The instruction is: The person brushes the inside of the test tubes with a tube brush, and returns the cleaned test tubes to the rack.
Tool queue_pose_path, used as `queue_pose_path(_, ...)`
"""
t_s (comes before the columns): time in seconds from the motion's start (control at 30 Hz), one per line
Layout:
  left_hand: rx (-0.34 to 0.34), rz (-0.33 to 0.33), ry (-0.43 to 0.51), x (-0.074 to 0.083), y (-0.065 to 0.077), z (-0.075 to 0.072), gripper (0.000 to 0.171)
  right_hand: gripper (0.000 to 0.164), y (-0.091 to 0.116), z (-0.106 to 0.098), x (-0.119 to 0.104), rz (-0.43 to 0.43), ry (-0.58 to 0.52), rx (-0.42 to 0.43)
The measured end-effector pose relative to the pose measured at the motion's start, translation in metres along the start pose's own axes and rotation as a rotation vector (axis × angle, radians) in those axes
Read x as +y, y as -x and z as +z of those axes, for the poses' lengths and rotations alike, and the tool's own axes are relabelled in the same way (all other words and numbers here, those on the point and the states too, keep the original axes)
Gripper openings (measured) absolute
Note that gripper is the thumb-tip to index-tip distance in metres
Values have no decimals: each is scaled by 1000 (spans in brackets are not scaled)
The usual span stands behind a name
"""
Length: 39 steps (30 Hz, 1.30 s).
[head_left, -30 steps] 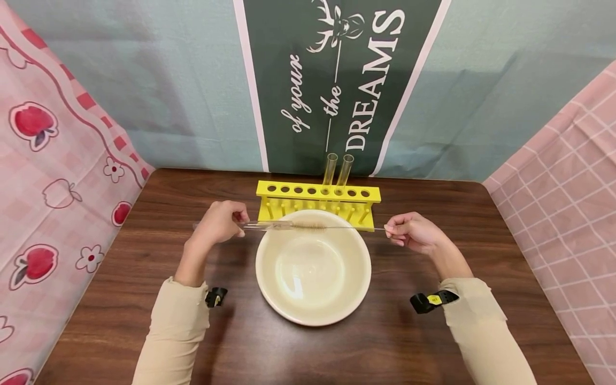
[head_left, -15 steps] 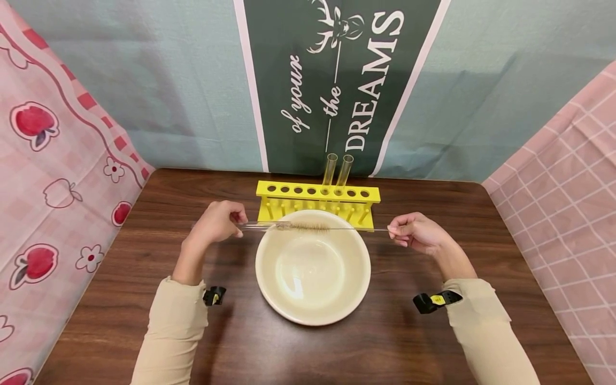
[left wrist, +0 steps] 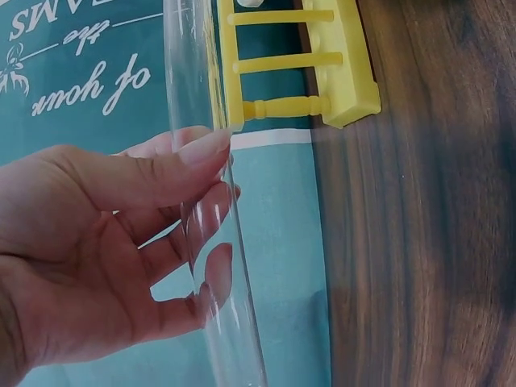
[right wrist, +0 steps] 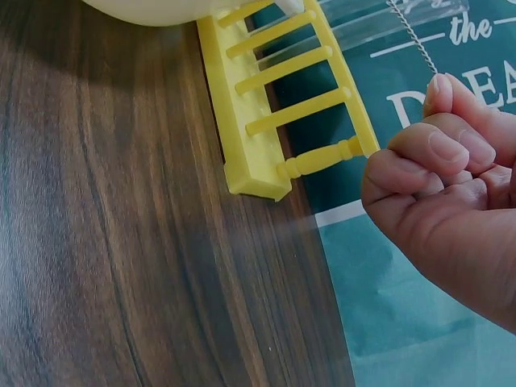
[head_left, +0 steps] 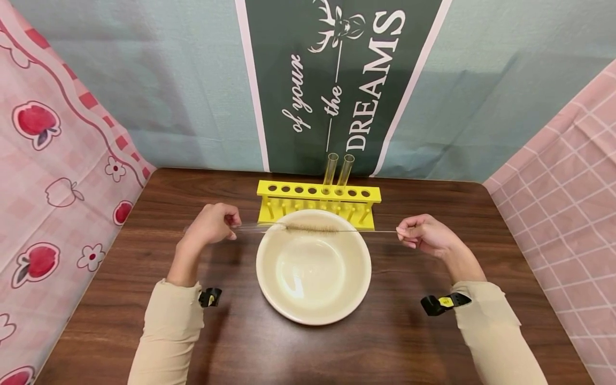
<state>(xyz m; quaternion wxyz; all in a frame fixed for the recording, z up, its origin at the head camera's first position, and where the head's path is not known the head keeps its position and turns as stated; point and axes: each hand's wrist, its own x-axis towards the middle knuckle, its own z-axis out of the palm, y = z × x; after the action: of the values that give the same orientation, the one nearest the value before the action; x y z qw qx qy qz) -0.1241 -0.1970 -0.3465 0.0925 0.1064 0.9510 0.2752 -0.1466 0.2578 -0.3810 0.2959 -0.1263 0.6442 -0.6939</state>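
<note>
My left hand (head_left: pixel 210 223) holds a clear glass test tube (left wrist: pixel 211 234) between thumb and fingers, lying roughly level. My right hand (head_left: pixel 425 234) pinches the twisted wire handle of a test tube brush (head_left: pixel 313 228). The brush's tan bristles are over the back of a cream basin (head_left: pixel 315 315), right at the tube's mouth; I cannot tell whether the tip is still inside. In the right wrist view the wire (right wrist: pixel 417 42) runs up from the pinched fingertips.
A yellow test tube rack (head_left: pixel 289 193) stands just behind the basin. Two test tubes (head_left: pixel 344 174) stand upright in it. Fabric hangs behind and at both sides of the dark wooden table (head_left: pixel 385 347).
My hands have moved apart, the right one to the right with the brush and the left one slightly left with the test tube. More of the bristles show outside the tube.
</note>
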Motion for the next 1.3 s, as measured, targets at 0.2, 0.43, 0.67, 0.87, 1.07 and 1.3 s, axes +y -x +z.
queue_pose_path(0.2, -22, 2, 4, 1, -2, 3, 25, 30, 2, -1, 2, -14, -7, -15)
queue_pose_path(0.43, -43, 27, 8, 1, -5, 6, 25, 28, 2, -1, 5, -1, 15, -18)
queue_pose_path(0.67, -62, 58, 22, 3, -7, 4, 24, 16, 4, 2, 0, 24, 282, 77)
queue_pose_path(0.87, -89, 67, 18, 4, -8, 3, 25, 13, 6, 8, -5, -77, 572, 106)
queue_pose_path(1.07, -117, 84, 1, 3, -9, 3, 22, 12, 6, 13, -2, -210, 711, 134)
queue_pose_path(1.3, -187, 122, 54, 7, -11, 2, 23, 14, 0, 19, 4, -230, 788, 177)
